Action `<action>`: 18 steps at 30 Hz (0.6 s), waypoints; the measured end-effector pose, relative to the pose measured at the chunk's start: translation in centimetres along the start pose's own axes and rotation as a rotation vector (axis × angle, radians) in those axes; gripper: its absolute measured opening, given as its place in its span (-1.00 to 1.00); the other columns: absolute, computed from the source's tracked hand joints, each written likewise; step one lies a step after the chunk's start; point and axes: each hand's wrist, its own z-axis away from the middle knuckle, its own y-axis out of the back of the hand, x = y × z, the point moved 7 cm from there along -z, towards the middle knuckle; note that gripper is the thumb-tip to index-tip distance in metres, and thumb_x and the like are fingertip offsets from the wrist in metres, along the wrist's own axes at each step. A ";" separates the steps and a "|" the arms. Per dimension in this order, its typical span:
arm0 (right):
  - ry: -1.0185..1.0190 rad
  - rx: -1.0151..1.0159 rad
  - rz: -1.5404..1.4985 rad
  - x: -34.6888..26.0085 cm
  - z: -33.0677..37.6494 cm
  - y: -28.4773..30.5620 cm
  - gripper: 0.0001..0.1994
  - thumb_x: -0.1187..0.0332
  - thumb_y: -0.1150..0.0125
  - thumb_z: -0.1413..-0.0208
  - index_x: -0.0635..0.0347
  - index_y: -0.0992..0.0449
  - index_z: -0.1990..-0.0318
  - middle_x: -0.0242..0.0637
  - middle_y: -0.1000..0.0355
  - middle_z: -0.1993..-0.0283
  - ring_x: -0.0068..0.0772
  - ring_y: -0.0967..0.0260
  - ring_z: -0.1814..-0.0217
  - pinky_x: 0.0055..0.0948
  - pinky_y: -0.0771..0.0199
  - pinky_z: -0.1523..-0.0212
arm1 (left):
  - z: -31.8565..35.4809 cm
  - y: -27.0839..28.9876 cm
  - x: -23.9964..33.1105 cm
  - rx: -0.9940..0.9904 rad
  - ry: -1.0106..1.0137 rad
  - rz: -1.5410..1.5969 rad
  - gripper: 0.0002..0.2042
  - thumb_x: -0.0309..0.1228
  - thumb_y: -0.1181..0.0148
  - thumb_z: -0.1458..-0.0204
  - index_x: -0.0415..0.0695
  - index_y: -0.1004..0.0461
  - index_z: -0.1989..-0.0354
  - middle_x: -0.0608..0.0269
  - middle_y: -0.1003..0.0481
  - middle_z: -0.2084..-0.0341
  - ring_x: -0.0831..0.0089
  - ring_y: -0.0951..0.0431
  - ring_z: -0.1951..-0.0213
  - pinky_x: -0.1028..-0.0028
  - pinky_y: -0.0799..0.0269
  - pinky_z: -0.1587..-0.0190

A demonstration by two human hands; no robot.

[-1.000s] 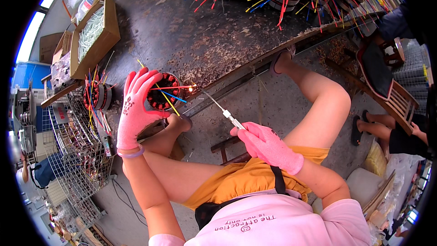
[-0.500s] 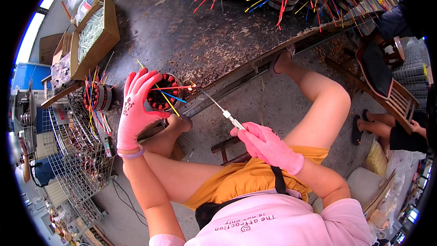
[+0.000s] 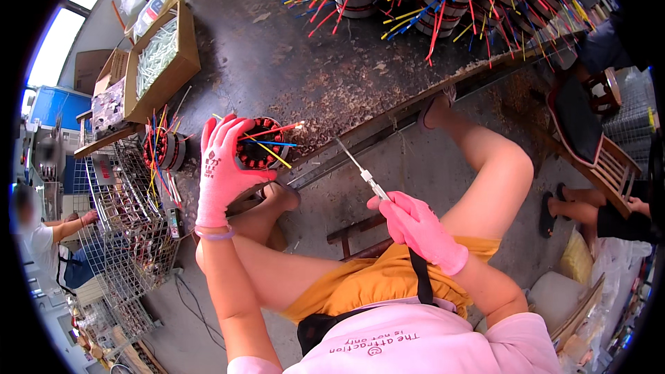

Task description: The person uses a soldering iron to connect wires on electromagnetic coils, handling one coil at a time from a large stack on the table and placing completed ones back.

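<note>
Gripping a thin tool (image 3: 366, 174), the right hand (image 3: 421, 230) hovers beyond the table's edge (image 3: 405, 106).

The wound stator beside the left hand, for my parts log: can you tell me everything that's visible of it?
The wound stator is ring-shaped, with red, coil-like segments around a dark hollow middle. Plastic-looking red, blue and yellow wires fan out rightward. It sits near the edge of the worn dark tabletop, its open face toward the camera. The gloved left hand curves around its left side; exact contact is hidden.
</note>
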 end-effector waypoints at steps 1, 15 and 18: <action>0.017 0.011 0.005 -0.5 0.1 0.1 -0.70 0.23 0.04 -0.37 0.27 -0.45 -0.02 -0.61 -0.13 0.61 -0.79 0.03 0.62 -0.66 0.06 0.60 | -0.1 -0.3 -0.5 0.029 0.056 -0.041 -0.14 -0.17 -0.61 0.61 -0.11 -0.43 -0.07 0.11 -0.47 -0.03 0.05 -0.35 -0.21 0.01 0.02 -0.39; 0.048 0.009 -0.162 -1.6 0.0 2.0 -0.72 0.28 -0.01 -0.37 0.31 -0.44 -0.05 -0.61 -0.14 0.61 -0.77 -0.01 0.60 -0.66 0.05 0.58 | -11.6 -3.2 -10.9 0.129 0.532 -0.261 -0.14 0.16 -0.49 0.41 -0.06 -0.44 -0.12 0.18 -0.46 -0.01 0.25 -0.36 -0.19 0.06 0.18 -0.41; 0.054 0.022 -0.149 -2.1 0.1 2.5 -0.72 0.28 -0.01 -0.37 0.29 -0.45 -0.06 -0.61 -0.14 0.62 -0.77 0.00 0.61 -0.66 0.05 0.58 | -13.2 -3.6 -12.4 0.151 0.582 -0.280 -0.14 0.18 -0.48 0.42 -0.03 -0.45 -0.12 0.18 -0.46 -0.03 0.25 -0.36 -0.19 0.05 0.20 -0.42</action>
